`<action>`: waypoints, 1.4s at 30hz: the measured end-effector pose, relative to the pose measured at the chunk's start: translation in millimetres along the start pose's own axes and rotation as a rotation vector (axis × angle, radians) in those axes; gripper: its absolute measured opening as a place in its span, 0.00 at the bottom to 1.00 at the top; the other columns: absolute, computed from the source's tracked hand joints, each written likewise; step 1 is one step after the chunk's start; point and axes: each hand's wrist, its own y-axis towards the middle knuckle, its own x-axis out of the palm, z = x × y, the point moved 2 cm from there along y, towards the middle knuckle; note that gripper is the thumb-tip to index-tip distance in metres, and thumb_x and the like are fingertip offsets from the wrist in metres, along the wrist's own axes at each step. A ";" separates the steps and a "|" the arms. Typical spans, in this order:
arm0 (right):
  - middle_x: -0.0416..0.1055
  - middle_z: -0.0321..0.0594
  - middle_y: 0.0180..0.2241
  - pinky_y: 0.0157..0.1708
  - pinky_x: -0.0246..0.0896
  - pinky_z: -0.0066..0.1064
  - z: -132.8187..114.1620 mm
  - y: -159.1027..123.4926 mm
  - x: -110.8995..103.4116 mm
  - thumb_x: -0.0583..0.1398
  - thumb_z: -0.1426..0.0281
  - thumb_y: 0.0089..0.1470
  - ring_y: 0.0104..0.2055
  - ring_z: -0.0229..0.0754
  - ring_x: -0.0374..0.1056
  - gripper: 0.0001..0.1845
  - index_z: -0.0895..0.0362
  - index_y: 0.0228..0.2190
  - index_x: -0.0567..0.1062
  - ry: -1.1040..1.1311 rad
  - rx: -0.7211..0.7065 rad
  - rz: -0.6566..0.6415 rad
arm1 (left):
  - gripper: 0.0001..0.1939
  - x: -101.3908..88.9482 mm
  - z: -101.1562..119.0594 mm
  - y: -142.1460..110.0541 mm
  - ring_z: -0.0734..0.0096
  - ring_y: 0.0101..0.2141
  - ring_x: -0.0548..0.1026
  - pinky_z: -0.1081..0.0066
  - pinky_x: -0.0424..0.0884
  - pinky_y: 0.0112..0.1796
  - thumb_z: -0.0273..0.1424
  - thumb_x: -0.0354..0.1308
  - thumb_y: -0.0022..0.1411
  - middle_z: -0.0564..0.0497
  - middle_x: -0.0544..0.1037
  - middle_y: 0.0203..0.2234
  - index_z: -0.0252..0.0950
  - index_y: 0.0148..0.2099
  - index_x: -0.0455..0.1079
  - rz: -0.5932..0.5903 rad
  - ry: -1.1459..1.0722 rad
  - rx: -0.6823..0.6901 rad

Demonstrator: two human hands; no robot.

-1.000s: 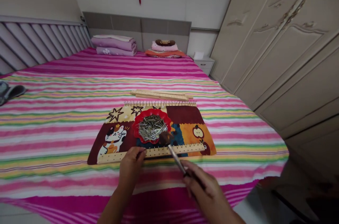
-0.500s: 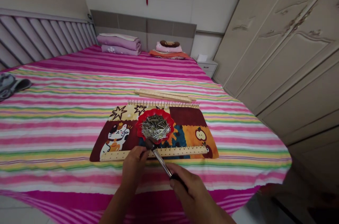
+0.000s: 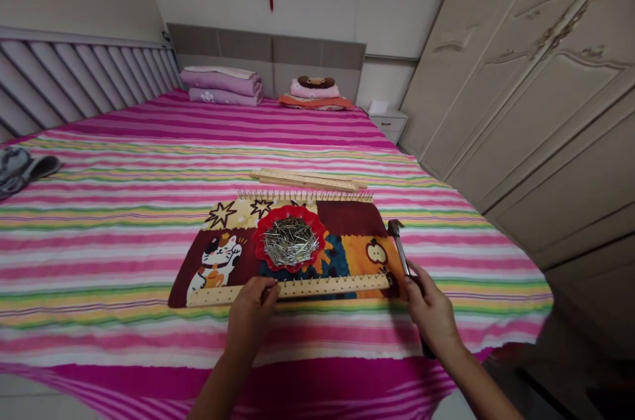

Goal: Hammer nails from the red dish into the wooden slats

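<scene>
My right hand (image 3: 430, 311) is closed round the dark handle of a hammer (image 3: 401, 247), its head up beside the mat's right edge. My left hand (image 3: 254, 306) rests on the near wooden strip (image 3: 327, 285), thumb and fingers pinched together; what they hold is too small to make out. Nails stand in the strip from those fingertips rightward, while small holes or marks dot its left part. Just beyond the strip, a red scalloped bowl (image 3: 258, 249) is heaped with loose nails (image 3: 292, 241). Under them lies a patterned mat (image 3: 347, 216) with a cat picture.
Along the mat's far edge lies another wooden strip (image 3: 305, 196) with a row of upright nails. More wooden strips (image 3: 302, 178) lie behind it on the striped bedspread (image 3: 124, 208). Grey cloth (image 3: 22, 168) is at far left; a wardrobe (image 3: 526, 76) stands to the right.
My right hand has swung the hammer away from the left fingertips, out to the right of the mat. My left hand stays pinched at the same spot on the strip.
</scene>
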 end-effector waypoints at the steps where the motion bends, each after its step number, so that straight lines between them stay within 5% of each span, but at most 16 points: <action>1: 0.76 0.50 0.38 0.32 0.69 0.32 8.5 0.7 0.8 0.48 0.62 0.57 0.37 0.47 0.73 0.26 0.65 0.50 0.69 -0.031 -0.006 0.004 | 0.11 -1.2 -1.0 -0.1 0.66 0.33 0.75 0.68 0.69 0.35 0.39 0.53 0.52 0.50 0.78 0.31 0.40 0.33 0.73 -0.008 -0.018 0.002; 5: 0.75 0.55 0.39 0.41 0.67 0.40 36.6 6.7 3.3 0.49 0.66 0.53 0.42 0.52 0.72 0.24 0.65 0.47 0.72 -0.169 -0.028 -0.023 | 0.13 -14.0 -6.1 3.8 0.67 0.31 0.75 0.69 0.70 0.34 0.40 0.53 0.52 0.50 0.78 0.31 0.40 0.34 0.74 -0.007 -0.078 -0.017; 11: 0.74 0.50 0.35 0.30 0.66 0.36 53.9 9.9 9.7 0.50 0.72 0.55 0.32 0.48 0.71 0.20 0.62 0.48 0.70 -0.357 -0.039 -0.084 | 0.14 -36.1 6.8 40.4 0.64 0.36 0.73 0.66 0.67 0.39 0.38 0.51 0.56 0.48 0.78 0.33 0.38 0.36 0.74 0.109 0.180 0.083; 16: 0.73 0.49 0.36 0.29 0.64 0.33 52.0 7.9 14.4 0.50 0.74 0.57 0.32 0.46 0.71 0.20 0.63 0.51 0.68 -0.453 -0.056 -0.102 | 0.15 -18.3 37.8 70.8 0.54 0.41 0.70 0.59 0.63 0.40 0.36 0.50 0.59 0.44 0.77 0.36 0.37 0.35 0.76 -0.027 0.653 0.096; 20: 0.73 0.48 0.34 0.26 0.62 0.32 51.5 7.3 16.6 0.51 0.75 0.57 0.30 0.45 0.70 0.20 0.63 0.51 0.67 -0.509 -0.058 -0.100 | 0.17 -0.8 51.8 76.4 0.50 0.43 0.67 0.56 0.60 0.40 0.39 0.50 0.59 0.41 0.75 0.39 0.35 0.37 0.76 -0.098 0.824 0.042; 27: 0.72 0.48 0.36 0.27 0.62 0.32 50.3 6.0 18.4 0.50 0.76 0.58 0.31 0.45 0.70 0.19 0.63 0.51 0.66 -0.554 -0.071 -0.088 | 0.16 0.5 51.2 83.0 0.54 0.42 0.69 0.59 0.59 0.38 0.32 0.46 0.58 0.42 0.76 0.39 0.35 0.34 0.76 -0.180 0.814 -0.011; 42: 0.72 0.46 0.33 0.25 0.58 0.29 44.8 4.3 18.1 0.50 0.76 0.58 0.30 0.42 0.68 0.19 0.63 0.51 0.66 -0.584 -0.088 -0.079 | 0.14 -0.2 54.9 83.7 0.48 0.42 0.69 0.56 0.59 0.39 0.33 0.48 0.56 0.38 0.76 0.37 0.35 0.33 0.75 -0.170 0.768 0.008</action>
